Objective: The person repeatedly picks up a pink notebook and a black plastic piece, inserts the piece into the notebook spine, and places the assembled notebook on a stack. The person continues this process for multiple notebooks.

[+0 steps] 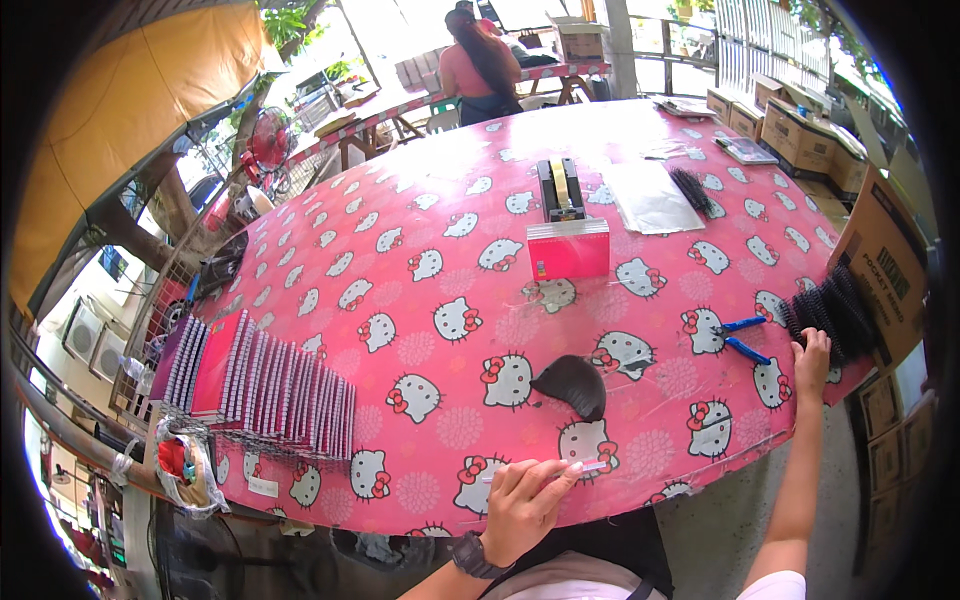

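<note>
Near the table's front edge, my left hand [525, 503] is closed on a thin pink-and-white pad [594, 466], seen almost edge-on. My left wrist wears a dark watch. Over at the right edge, my right hand [813, 362] has its fingers bent against a pile of black spiral binding coils [832, 312], pinching at its near end. Blue-handled pliers [745, 346] lie just left of that hand. A dark curved piece [572, 386] rests on the cloth beyond my left hand.
Spiral notebooks [275, 390] stand in rows at the left. A pink notebook stack [569, 250] sits before a tape dispenser [561, 190]. Farther back lie white sheets [652, 198] and loose black coils [690, 190]. Cardboard boxes [797, 137] line the right; a person [478, 70] is behind.
</note>
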`<control>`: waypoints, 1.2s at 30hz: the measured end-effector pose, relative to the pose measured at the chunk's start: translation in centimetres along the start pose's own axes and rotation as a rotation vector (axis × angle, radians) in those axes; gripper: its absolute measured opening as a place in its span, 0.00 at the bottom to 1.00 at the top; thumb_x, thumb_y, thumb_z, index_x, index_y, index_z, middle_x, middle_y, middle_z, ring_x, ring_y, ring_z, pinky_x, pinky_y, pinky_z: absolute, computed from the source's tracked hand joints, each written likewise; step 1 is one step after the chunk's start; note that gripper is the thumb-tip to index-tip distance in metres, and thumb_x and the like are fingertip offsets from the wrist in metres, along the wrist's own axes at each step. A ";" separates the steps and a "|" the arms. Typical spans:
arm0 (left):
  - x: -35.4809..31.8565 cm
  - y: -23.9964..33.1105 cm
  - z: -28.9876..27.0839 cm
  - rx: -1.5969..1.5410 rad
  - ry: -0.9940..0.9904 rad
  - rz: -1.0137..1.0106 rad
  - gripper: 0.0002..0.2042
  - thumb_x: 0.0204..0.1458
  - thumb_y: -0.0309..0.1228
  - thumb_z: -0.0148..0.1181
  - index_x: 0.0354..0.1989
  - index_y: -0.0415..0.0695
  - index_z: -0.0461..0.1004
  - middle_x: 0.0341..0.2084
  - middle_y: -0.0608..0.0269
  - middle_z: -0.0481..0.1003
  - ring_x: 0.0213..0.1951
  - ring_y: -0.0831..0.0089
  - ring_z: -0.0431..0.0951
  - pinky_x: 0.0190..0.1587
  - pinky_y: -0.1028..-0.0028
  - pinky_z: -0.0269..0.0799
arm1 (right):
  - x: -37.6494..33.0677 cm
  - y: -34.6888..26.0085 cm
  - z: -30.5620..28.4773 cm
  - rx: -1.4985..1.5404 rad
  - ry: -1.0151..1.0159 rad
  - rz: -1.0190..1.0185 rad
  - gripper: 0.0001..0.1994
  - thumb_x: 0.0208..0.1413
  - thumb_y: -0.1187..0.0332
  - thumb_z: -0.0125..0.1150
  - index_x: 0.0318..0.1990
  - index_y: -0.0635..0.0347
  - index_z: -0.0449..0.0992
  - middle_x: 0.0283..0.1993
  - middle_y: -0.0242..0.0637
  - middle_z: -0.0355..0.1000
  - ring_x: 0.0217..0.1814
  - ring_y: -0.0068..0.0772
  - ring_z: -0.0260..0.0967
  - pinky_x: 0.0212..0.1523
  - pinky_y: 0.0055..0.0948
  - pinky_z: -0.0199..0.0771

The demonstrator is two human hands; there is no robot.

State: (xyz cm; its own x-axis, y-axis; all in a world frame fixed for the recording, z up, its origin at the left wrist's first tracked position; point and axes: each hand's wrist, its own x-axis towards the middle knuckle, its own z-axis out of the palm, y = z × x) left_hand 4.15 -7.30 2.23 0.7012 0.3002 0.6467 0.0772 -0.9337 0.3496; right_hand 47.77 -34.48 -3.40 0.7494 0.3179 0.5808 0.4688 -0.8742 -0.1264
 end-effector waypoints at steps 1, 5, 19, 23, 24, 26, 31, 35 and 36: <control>0.0 0.0 0.0 -0.008 -0.008 -0.002 0.23 0.36 0.18 0.61 0.44 0.54 0.80 0.39 0.71 0.76 0.37 0.68 0.72 0.40 0.70 0.64 | 0.1 0.5 -0.2 -0.014 -0.011 -0.009 0.09 0.51 0.72 0.62 0.38 0.62 0.70 0.38 0.40 0.68 0.45 0.46 0.66 0.46 0.40 0.67; 0.2 -0.1 0.1 -0.004 -0.010 -0.006 0.22 0.38 0.19 0.61 0.44 0.54 0.80 0.39 0.70 0.76 0.37 0.69 0.72 0.40 0.70 0.64 | 0.9 0.6 -0.6 0.065 0.000 0.039 0.08 0.53 0.72 0.61 0.38 0.62 0.70 0.38 0.41 0.70 0.43 0.46 0.66 0.45 0.41 0.68; 1.2 0.4 0.1 -0.034 0.032 -0.060 0.13 0.42 0.25 0.67 0.39 0.49 0.80 0.31 0.68 0.77 0.34 0.68 0.72 0.38 0.70 0.64 | -1.8 -10.0 -8.1 0.852 -0.278 0.040 0.20 0.51 0.83 0.48 0.53 0.59 0.68 0.36 0.31 0.64 0.33 0.22 0.59 0.36 0.22 0.65; 2.2 0.8 0.2 -0.006 -0.054 -0.139 0.10 0.43 0.26 0.67 0.37 0.47 0.80 0.28 0.64 0.75 0.34 0.64 0.72 0.39 0.67 0.64 | -6.7 -17.0 -11.0 1.180 -0.719 0.025 0.21 0.53 0.79 0.46 0.56 0.59 0.66 0.32 0.31 0.61 0.32 0.19 0.57 0.35 0.19 0.62; 2.3 0.5 0.2 -0.010 -0.082 -0.152 0.10 0.44 0.27 0.67 0.37 0.47 0.80 0.28 0.64 0.74 0.34 0.64 0.72 0.39 0.67 0.64 | -7.2 -18.7 -11.7 1.249 -0.788 0.007 0.20 0.56 0.77 0.47 0.57 0.59 0.66 0.31 0.30 0.60 0.31 0.19 0.56 0.35 0.19 0.61; 2.0 0.1 0.2 0.002 -0.129 -0.164 0.09 0.44 0.28 0.66 0.36 0.47 0.80 0.28 0.64 0.74 0.34 0.64 0.72 0.39 0.67 0.64 | -7.9 -20.9 -12.4 1.224 -0.892 -0.009 0.16 0.60 0.73 0.49 0.56 0.61 0.66 0.30 0.31 0.62 0.30 0.20 0.58 0.33 0.22 0.62; 2.3 0.3 0.4 0.005 -0.140 -0.144 0.08 0.46 0.31 0.66 0.35 0.48 0.79 0.29 0.66 0.74 0.34 0.66 0.71 0.39 0.68 0.63 | -9.5 -22.9 -12.7 1.246 -0.963 -0.217 0.12 0.64 0.70 0.48 0.53 0.62 0.69 0.29 0.36 0.68 0.31 0.25 0.64 0.34 0.27 0.67; 2.2 0.1 0.2 -0.031 -0.157 -0.123 0.07 0.47 0.32 0.65 0.35 0.49 0.78 0.29 0.68 0.73 0.34 0.68 0.70 0.37 0.69 0.61 | -9.5 -23.3 -12.9 1.274 -1.017 -0.247 0.10 0.60 0.72 0.55 0.48 0.62 0.73 0.33 0.38 0.72 0.35 0.27 0.70 0.36 0.28 0.71; 2.2 -0.1 0.1 -0.041 -0.162 -0.117 0.07 0.48 0.33 0.64 0.36 0.49 0.77 0.29 0.69 0.73 0.34 0.69 0.70 0.37 0.69 0.60 | -9.7 -23.2 -12.7 1.315 -1.014 -0.256 0.10 0.58 0.73 0.57 0.46 0.62 0.73 0.33 0.38 0.73 0.35 0.28 0.71 0.36 0.28 0.71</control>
State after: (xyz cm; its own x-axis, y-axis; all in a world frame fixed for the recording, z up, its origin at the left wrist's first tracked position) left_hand 5.79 -6.60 3.53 0.7946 0.3672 0.4835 0.1379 -0.8847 0.4453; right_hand 23.72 -21.91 4.11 0.3288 0.9435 0.0406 0.2704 -0.0528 -0.9613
